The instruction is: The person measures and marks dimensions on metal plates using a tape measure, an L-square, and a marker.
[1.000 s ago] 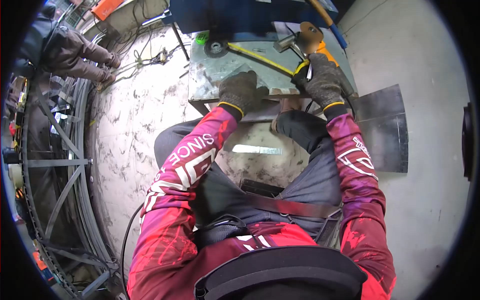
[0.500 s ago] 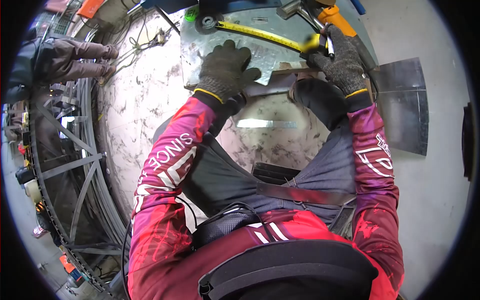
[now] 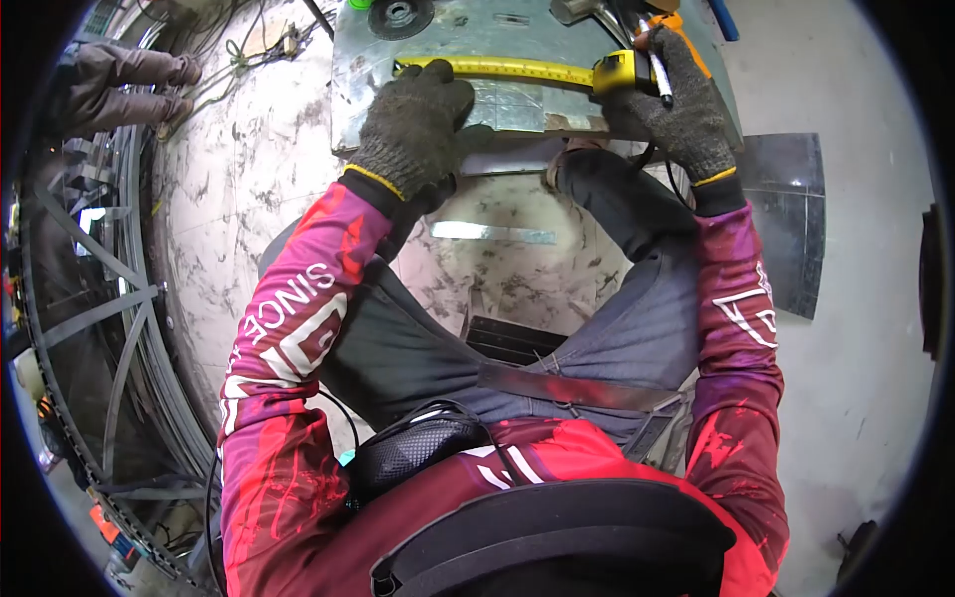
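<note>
Right hand (image 3: 686, 117) grips tape (image 3: 617, 72) and pen (image 3: 661, 82); left hand (image 3: 406, 124) meets the blade (image 3: 527, 69), whether pinching I can't tell; slack fingers could let it skew.

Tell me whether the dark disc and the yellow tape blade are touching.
Apart. The head view shows bare metal tabletop between the dark disc and the yellow tape blade.

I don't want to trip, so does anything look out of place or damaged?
Cords lie tangled on the floor near another person's feet, which looks untidy. The bench has a brown, worn-looking patch on its near edge, and dark smudges mark the floor.
</note>
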